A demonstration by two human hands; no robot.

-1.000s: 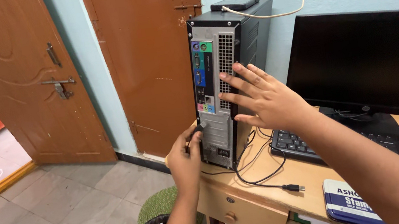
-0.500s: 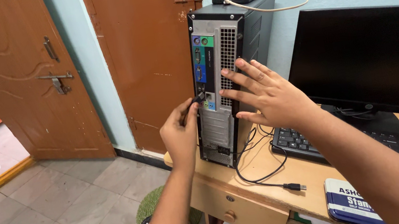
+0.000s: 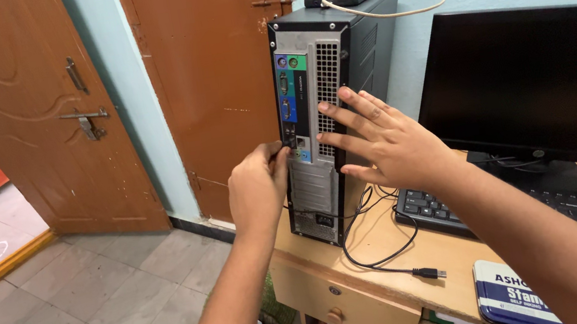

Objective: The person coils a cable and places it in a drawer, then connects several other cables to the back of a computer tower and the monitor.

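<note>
The left hand (image 3: 256, 188) pinches a small, light, stiff plug (image 3: 284, 153) by its body at the computer tower's (image 3: 329, 102) rear ports, while the right hand (image 3: 384, 141), fingers spread and holding nothing, braces the heavy case.

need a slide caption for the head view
Left hand presses a plug at the computer tower rear ports; right hand braces it.

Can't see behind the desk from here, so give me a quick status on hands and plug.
Left hand pinching plug at computer tower rear ports. Right hand flat against tower. Loose cable beside base.
</note>
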